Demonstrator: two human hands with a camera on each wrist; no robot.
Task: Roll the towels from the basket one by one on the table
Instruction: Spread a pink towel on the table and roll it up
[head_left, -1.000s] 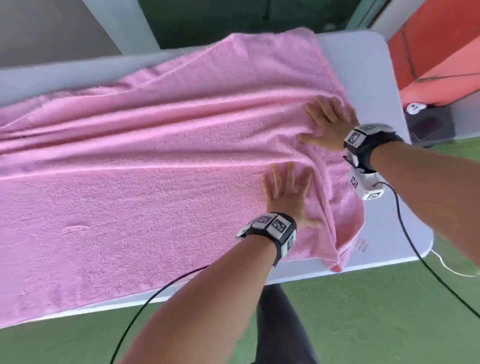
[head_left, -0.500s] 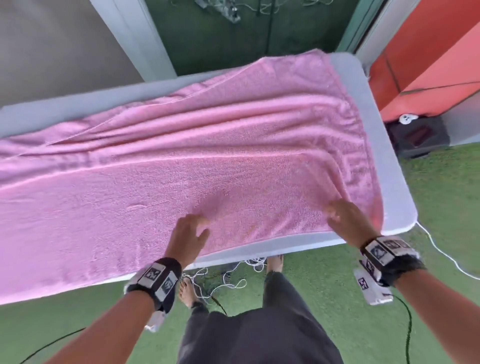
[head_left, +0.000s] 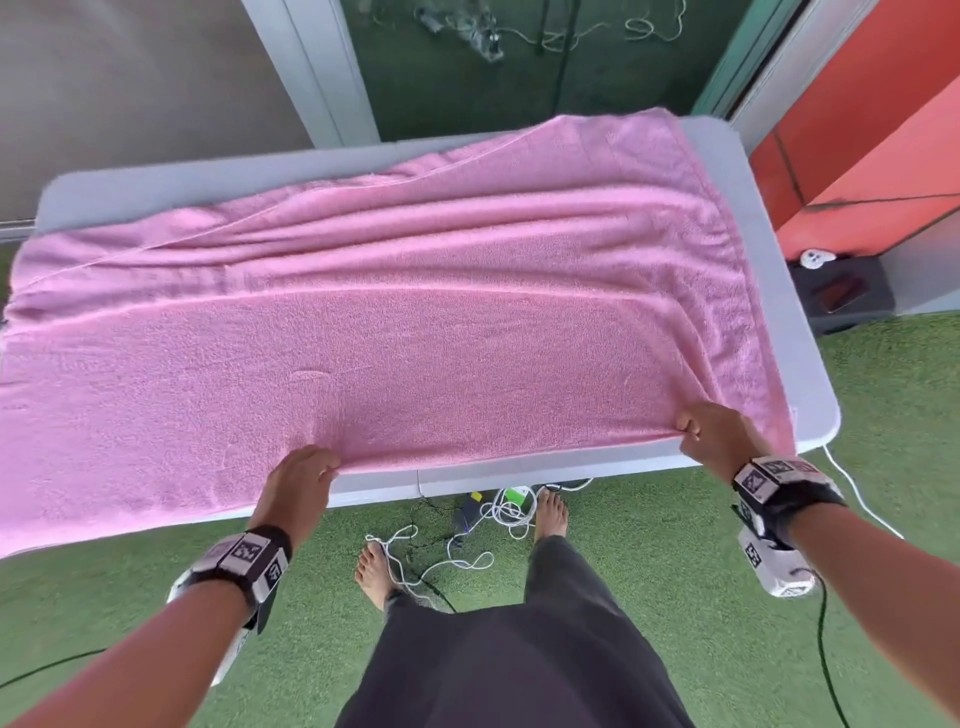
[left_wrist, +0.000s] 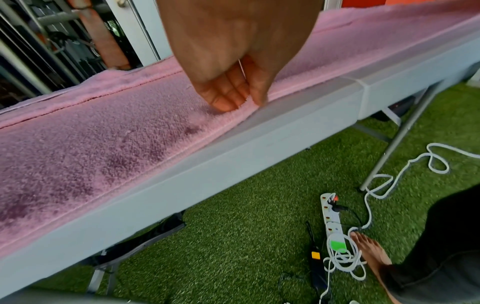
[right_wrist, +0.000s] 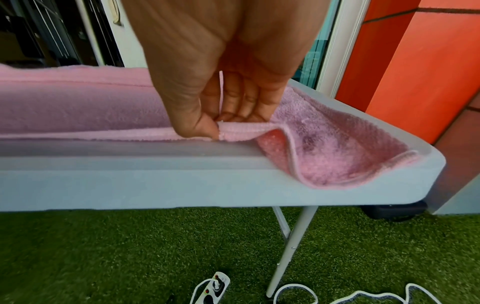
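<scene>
The big pink terry towel (head_left: 415, 338) lies spread across the grey plastic folding table (head_left: 769, 291), filling the middle of the head view and running off its left edge, with long creases along its upper half. Both my forearms reach in from the bottom corners of that view, wrists bent down over the table's near edge. My left hand (head_left: 301, 475), lower centre-left, has its fingers curled together onto the towel's near hem, thumb against the hem's outer side; in the left wrist view the fingertips (left_wrist: 224, 105) press into the pile right at the edge. My right hand (head_left: 719, 436), at the lower right, pinches the hem between thumb and curled fingers (right_wrist: 241, 115), and the cloth lifts into a small fold there. Past that grip the towel's corner (right_wrist: 363, 164) flops over the table's rim. Below lies green artificial grass (head_left: 649, 561) with a white power strip (left_wrist: 331, 216) and cables.
</scene>
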